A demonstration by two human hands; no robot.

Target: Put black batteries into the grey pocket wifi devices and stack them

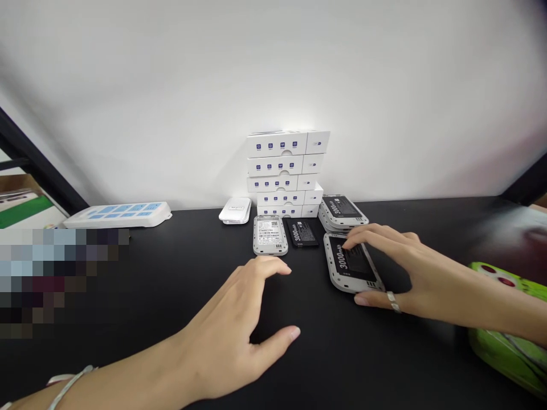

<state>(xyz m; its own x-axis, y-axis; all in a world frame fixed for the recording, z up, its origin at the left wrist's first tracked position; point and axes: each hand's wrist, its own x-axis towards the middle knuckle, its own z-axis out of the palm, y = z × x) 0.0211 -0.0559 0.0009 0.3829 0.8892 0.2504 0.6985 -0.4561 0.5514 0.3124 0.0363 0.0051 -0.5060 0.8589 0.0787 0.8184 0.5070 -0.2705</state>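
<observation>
My right hand (399,265) spans a white handheld device (342,283), with the thumb at its lower corner and fingertips over its upper part. A black battery (351,259) marked 3000mAh sits in that device. My left hand (252,316) hovers over the black table with thumb and fingers apart, holding nothing. Beyond it lies another white device (270,234), its labelled battery bay uncovered. A loose black battery (303,233) rests beside that one. Behind my right hand is a stack of devices (342,212), the top one with its battery in.
White boxes (284,173) are stacked against the wall. Left of them sits a small pile of white covers (236,209). A white and blue power strip (119,214) lies at the back left. A green object (496,347) stands at the right, under my forearm.
</observation>
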